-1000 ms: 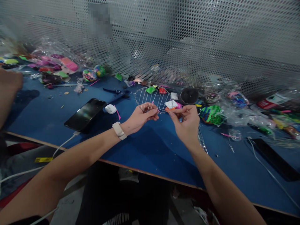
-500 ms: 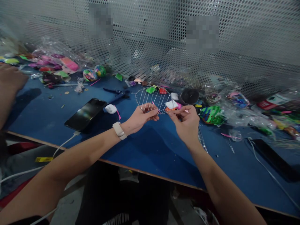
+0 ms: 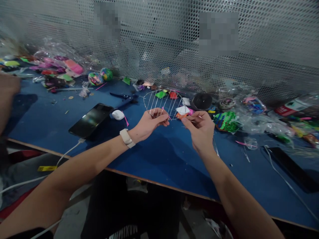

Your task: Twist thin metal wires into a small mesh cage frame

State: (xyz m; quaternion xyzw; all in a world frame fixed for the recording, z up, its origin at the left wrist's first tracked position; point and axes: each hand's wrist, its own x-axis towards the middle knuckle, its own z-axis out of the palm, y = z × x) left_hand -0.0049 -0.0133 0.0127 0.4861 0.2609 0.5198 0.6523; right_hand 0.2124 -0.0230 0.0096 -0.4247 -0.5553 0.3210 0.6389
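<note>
A rounded wire frame (image 3: 163,103) with several parallel wires across it is held over the blue table. My left hand (image 3: 156,121) pinches its near edge, thumb against fingers. To the right of the frame, my right hand (image 3: 200,127) has thumb and fingertips pressed together on a thin wire (image 3: 190,120); where that wire ends is hard to make out. A white piece (image 3: 182,110) and an orange piece (image 3: 181,116) of clay lie between the hands. Green clay (image 3: 160,95) and red clay (image 3: 173,95) show beyond the wires.
Left of my hands are dark pliers (image 3: 127,99), a phone (image 3: 91,120) and a white case (image 3: 118,115). A black bowl (image 3: 201,101), clay in plastic and a second phone (image 3: 291,167) lie right. Another person's blurred hand (image 3: 10,83) is far left. Perforated metal (image 3: 159,43) stands behind.
My right hand has shifted slightly right, away from the wire frame's edge. My left hand stays nearly in place while the frame tilts up a little. The other person's hand has moved left.
</note>
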